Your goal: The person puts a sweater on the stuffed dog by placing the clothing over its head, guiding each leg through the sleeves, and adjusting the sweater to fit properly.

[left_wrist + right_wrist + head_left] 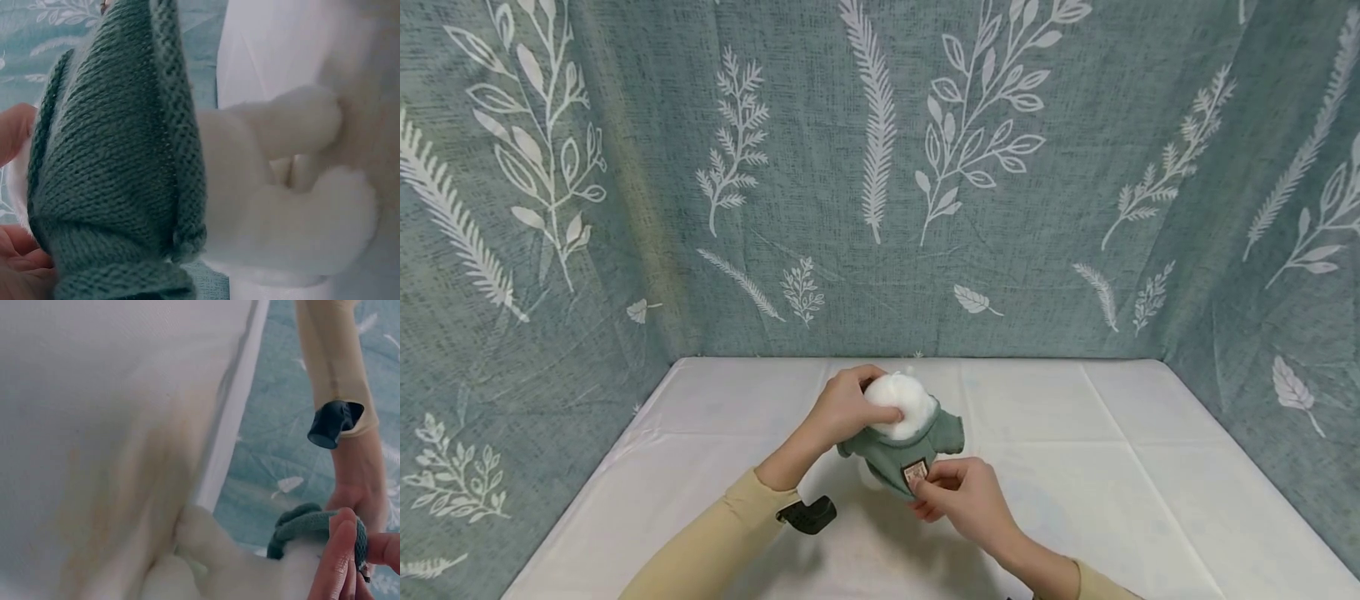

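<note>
A white plush toy [901, 398] wears a small green knitted sweater [891, 454] with a label patch [915, 473] near its hem. My left hand [842, 407] grips the toy by its head, the thumb lying across the white fur. At the hem, my right hand [966, 504] pinches the knit beside the patch between thumb and fingers. In the left wrist view the toy's white legs [300, 219] stick out below the sweater's ribbed edge. The right wrist view shows the fingers [337, 559] of my right hand at that edge. The toy's face is hidden.
A white cloth covers the table [1075, 483], with its far edge against a blue-green curtain [820, 183] printed with white leaves. The curtain also hangs on both sides. A black device [808, 515] is strapped at my left wrist.
</note>
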Motion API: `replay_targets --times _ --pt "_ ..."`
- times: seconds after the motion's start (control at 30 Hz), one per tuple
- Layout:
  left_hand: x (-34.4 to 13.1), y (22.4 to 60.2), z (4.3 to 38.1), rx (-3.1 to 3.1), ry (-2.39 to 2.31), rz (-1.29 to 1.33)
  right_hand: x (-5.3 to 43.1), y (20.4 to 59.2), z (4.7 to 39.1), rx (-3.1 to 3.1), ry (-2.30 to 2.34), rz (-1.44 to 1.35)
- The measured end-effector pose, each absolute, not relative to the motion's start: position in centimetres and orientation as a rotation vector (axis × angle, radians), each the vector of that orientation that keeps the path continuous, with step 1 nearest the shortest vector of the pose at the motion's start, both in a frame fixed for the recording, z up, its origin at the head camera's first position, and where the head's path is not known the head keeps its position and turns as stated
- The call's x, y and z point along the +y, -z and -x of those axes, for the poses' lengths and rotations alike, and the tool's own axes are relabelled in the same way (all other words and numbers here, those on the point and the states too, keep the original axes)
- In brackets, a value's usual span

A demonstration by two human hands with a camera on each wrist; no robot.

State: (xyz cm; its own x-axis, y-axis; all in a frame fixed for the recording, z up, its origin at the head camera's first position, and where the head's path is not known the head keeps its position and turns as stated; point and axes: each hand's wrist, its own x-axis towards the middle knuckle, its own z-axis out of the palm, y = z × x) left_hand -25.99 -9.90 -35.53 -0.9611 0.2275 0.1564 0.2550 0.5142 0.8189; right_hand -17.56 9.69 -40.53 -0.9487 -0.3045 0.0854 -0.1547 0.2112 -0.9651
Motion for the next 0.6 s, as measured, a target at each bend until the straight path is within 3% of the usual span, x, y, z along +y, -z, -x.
replay_targets --times 0.6 --pt "-10.1 35.8 26.2 -2.624 1.732 0.349 9.5 41.9 16.7 2.407 1.717 0.562"
